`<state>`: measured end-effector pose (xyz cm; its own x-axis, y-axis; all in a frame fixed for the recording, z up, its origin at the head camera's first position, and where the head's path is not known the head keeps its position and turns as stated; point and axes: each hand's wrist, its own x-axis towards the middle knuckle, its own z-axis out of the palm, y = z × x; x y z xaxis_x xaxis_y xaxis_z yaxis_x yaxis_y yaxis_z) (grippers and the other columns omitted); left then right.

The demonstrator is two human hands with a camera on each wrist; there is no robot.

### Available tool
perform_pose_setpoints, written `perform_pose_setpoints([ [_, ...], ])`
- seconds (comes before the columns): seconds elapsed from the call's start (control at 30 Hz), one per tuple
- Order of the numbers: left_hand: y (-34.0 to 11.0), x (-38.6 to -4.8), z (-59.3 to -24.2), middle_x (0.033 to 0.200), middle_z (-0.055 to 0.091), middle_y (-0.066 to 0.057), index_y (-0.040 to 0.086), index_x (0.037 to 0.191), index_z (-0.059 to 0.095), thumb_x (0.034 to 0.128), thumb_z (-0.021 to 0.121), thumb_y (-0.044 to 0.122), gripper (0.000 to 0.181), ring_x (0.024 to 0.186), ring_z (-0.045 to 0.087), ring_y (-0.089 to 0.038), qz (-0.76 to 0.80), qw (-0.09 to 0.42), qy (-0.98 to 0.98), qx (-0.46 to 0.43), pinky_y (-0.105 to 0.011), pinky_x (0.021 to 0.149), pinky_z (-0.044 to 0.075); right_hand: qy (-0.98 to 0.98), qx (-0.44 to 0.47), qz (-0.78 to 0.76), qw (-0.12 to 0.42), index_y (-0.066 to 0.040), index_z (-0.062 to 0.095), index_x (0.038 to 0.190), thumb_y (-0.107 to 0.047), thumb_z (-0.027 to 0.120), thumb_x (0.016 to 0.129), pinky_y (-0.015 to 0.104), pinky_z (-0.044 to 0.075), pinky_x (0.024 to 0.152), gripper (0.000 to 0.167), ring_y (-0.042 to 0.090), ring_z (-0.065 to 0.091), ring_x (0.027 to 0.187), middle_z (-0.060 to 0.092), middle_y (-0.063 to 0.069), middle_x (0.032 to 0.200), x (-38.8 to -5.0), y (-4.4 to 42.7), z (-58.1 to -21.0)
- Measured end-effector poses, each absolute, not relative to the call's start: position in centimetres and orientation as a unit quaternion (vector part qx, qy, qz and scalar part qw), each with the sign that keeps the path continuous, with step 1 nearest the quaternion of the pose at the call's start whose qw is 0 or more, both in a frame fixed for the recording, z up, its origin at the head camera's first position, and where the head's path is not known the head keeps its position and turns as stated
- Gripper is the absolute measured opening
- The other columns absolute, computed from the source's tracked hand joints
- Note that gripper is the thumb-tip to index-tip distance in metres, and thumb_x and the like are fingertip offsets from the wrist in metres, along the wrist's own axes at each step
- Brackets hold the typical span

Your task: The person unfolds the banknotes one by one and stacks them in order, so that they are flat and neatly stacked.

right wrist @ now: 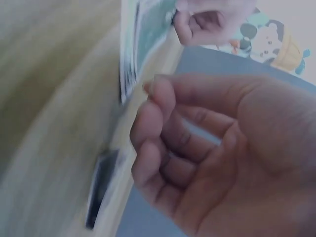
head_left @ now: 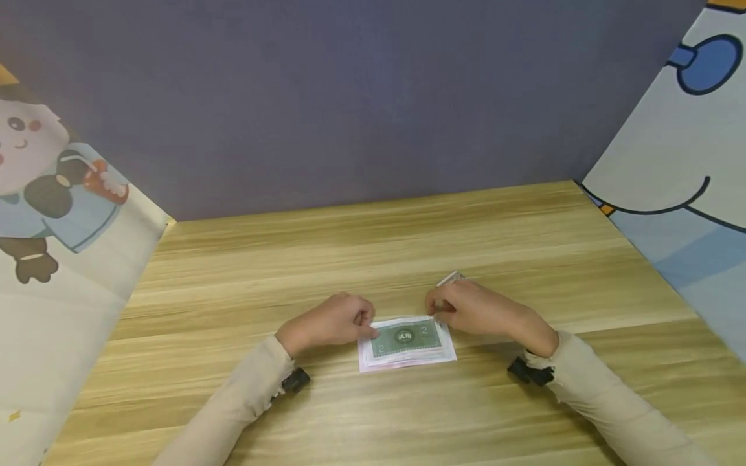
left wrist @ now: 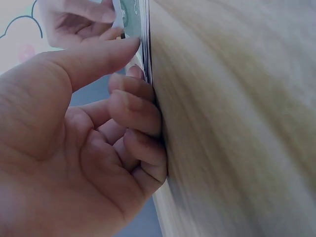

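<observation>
A small stack of banknotes (head_left: 406,340) lies flat on the table, a green note marked 2 on top and larger pale pinkish sheets beneath. My left hand (head_left: 335,319) grips its left edge, the thumb on the green note; in the left wrist view the left hand's curled fingers (left wrist: 140,111) rest against the table. At the stack's upper right corner is my right hand (head_left: 480,309), thumb and fingertips brought together. The right wrist view shows these fingertips (right wrist: 148,118) beside the notes' edge, with no note clearly between them.
A small flat dark-and-white thing (right wrist: 102,190) lies on the wooden table (head_left: 350,421) past the right hand, partly hidden by it in the head view. A grey-blue panel (head_left: 373,110) rises behind the table, and cartoon-printed panels (head_left: 682,175) stand at both sides.
</observation>
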<state>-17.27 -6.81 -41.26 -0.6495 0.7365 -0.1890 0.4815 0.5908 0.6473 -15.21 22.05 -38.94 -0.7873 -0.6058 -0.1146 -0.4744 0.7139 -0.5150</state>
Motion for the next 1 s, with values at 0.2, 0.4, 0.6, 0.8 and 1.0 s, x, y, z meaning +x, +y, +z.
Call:
perform_pose_setpoints([
  [0.2,-6.8,-17.3,-41.1,0.061,0.048,0.008,0.015,0.071,0.056,0.0934,0.071,0.026,0.029,0.055,0.04,-0.005,0.282,0.226,0.861,0.359,-0.024,0.058,0.042,0.951,-0.209,-0.213,0.078,-0.008,0.069,0.101,-0.013,0.067,0.094,0.026,0.038,0.048,0.009,0.009,0.045,0.051,0.059,-0.004,0.066,-16.4,24.0,-38.0],
  [0.4,-6.7,-17.4,-41.1,0.06,0.045,0.008,0.015,0.068,0.051,0.0945,0.07,0.024,0.034,0.054,0.038,-0.004,0.283,0.226,0.858,0.366,-0.023,0.058,0.04,0.971,-0.155,-0.178,0.036,0.0,0.066,0.111,-0.015,0.069,0.093,0.034,0.048,0.053,0.024,0.015,0.058,0.061,0.068,0.008,0.082,-17.6,26.2,-38.1],
  [0.6,-6.8,-17.4,-41.1,0.06,0.043,0.008,0.016,0.067,0.049,0.0949,0.069,0.024,0.035,0.055,0.038,-0.004,0.284,0.221,0.858,0.368,-0.023,0.059,0.039,0.969,-0.147,-0.177,0.094,0.003,0.064,0.113,-0.027,0.07,0.094,0.038,0.048,0.066,0.036,0.021,0.057,0.079,0.064,0.01,0.095,-18.1,26.6,-38.7],
  [0.8,-6.8,-17.4,-41.1,0.059,0.042,0.008,0.016,0.067,0.048,0.0948,0.069,0.024,0.036,0.055,0.037,-0.004,0.284,0.213,0.859,0.369,-0.023,0.059,0.039,0.961,-0.157,-0.192,0.119,0.0,0.063,0.101,-0.02,0.078,0.087,0.031,0.042,0.063,0.029,0.018,0.049,0.073,0.058,0.005,0.086,-18.2,26.2,-39.0],
  [1.0,-6.9,-17.2,-41.1,0.059,0.042,0.008,0.016,0.067,0.049,0.095,0.069,0.023,0.035,0.054,0.037,-0.004,0.285,0.215,0.859,0.366,-0.023,0.059,0.039,0.948,-0.161,-0.23,0.15,-0.003,0.052,0.098,-0.014,0.076,0.088,0.03,0.037,0.059,0.028,0.017,0.044,0.069,0.05,0.005,0.08,-18.0,26.1,-39.1],
])
